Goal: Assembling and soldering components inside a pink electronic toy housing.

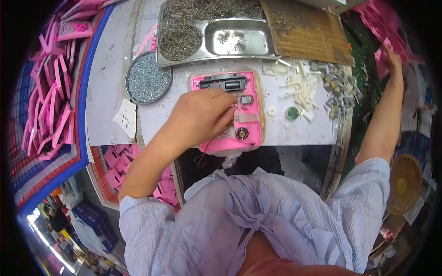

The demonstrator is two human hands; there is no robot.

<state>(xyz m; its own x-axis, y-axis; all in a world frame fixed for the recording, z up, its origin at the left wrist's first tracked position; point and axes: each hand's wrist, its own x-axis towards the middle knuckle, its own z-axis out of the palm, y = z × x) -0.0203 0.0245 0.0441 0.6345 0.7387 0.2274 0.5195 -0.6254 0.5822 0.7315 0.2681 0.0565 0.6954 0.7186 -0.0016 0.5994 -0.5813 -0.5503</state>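
A pink plastic housing (221, 145) lies on the worktable in front of me, with a black slotted part (223, 83) across its top. It also carries a small metal-framed part (247, 100) and a round dark part with a brassy centre (241, 133). My left hand (202, 112) rests over the housing's left side, fingers closed beside the metal-framed part; whatever they pinch is hidden. Thin red and dark wires (202, 158) hang below that hand. Far off to the right, my right hand (392, 60) reaches among pink pieces (381, 63); its fingers are too unclear to read.
A metal tray (271, 55) of screws stands behind the housing, beside a brown board (313, 37). A round dish (149, 77) of small metal pieces sits left. White plastic parts (304, 92) and small grey parts (338, 85) lie right. A blue-edged bin (83, 115) holds pink casings.
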